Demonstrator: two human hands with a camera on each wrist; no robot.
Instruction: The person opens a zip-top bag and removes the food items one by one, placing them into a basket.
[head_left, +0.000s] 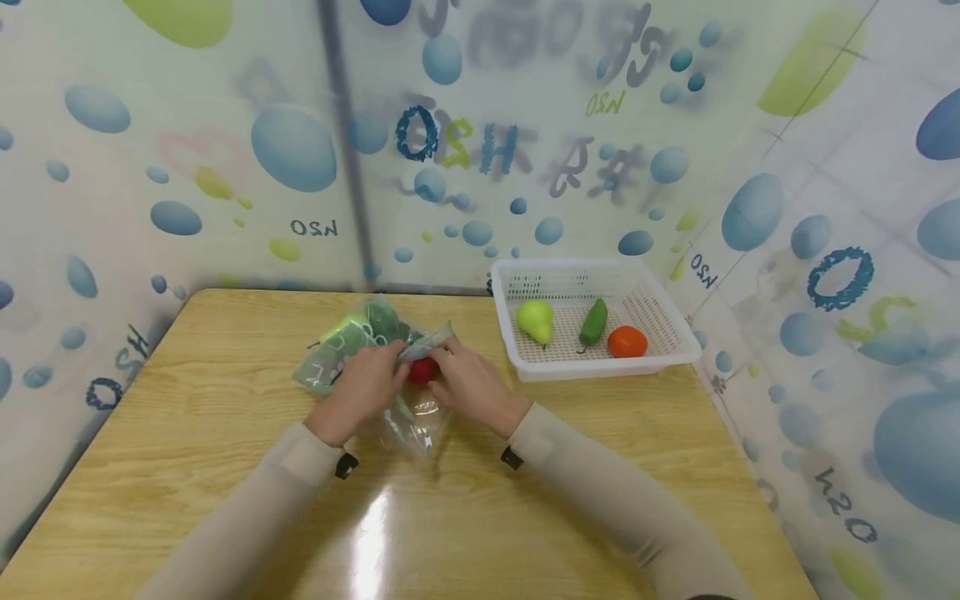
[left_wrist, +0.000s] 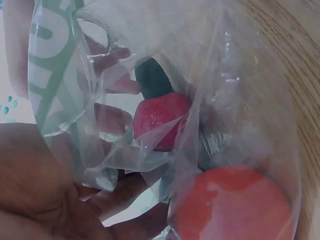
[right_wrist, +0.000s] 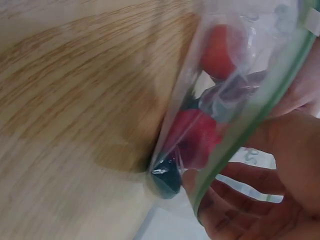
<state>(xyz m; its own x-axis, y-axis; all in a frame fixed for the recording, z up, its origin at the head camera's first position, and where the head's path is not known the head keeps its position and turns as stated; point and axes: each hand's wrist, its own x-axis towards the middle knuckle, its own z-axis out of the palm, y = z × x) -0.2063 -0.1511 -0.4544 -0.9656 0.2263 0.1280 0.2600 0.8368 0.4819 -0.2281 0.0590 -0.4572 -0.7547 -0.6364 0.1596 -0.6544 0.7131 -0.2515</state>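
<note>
A clear plastic zip bag (head_left: 408,425) with green printing lies between my two hands. My left hand (head_left: 367,379) grips its edge from the left, fingers running behind the film in the left wrist view. On the other side my right hand (head_left: 476,383) holds the bag by its rim, close to the green zip strip (right_wrist: 250,120). Through the plastic show a pinkish-red piece (left_wrist: 160,120), a dark green piece (left_wrist: 152,77) beside it, and a round orange-red tomato (left_wrist: 232,205). The red piece (head_left: 422,371) appears between the hands in the head view.
Left of the hands rests another green-printed bag (head_left: 322,362) with a yellow-green item (head_left: 348,329) inside. A white basket (head_left: 517,367) stands at the back right, holding a green pear (head_left: 536,321), a green pepper (head_left: 593,323) and a tomato (head_left: 627,342). Patterned walls border the wooden table (head_left: 225,400).
</note>
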